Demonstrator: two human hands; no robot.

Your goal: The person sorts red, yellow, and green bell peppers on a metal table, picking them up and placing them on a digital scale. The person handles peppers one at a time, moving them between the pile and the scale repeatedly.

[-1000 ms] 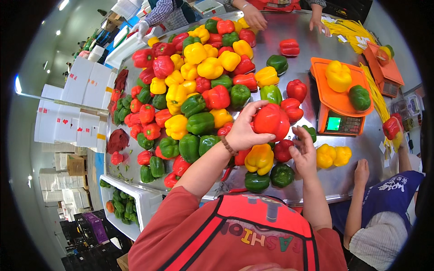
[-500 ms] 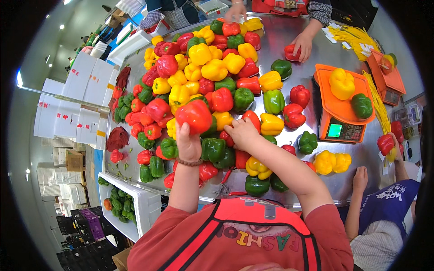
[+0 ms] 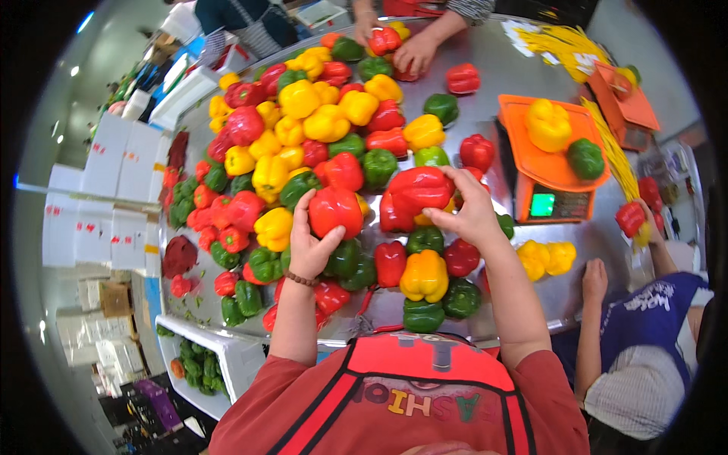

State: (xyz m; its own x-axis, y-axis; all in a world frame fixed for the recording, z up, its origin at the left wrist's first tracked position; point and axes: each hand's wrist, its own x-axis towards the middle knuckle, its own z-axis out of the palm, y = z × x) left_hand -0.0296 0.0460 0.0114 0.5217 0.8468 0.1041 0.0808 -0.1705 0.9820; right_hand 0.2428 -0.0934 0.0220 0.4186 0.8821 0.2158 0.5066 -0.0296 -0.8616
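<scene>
The person in the red shirt (image 3: 250,409) has a pepper in each hand right now. Left hand (image 3: 309,246): fingers curled partway around a chunky red bell pepper (image 3: 336,211), thumb across the near side, spread about as wide as the pepper itself. It's well off to the left of the orange digital scale (image 3: 550,171).

Right hand (image 3: 476,212): gripping a longer red bell pepper (image 3: 417,188) by one end, fingers up top, thumb underneath, parted about as far as that end is thick. Also left of the scale, but closer to it.

Both are seriously glossy, bright red with white glints. The chunky one looks rounded and full; the longer one lies sideways with grooves along it. It overlaps a red pepper (image 3: 394,218) below, can't tell if they touch.

The scale's carrying a yellow bell pepper (image 3: 547,124) and a dark green bell pepper (image 3: 585,158). A big mixed pepper pile (image 3: 301,99) spreads to its left, and beyond, far left of the scale, there's a co-worker's hand (image 3: 416,53) on another red one.
</scene>
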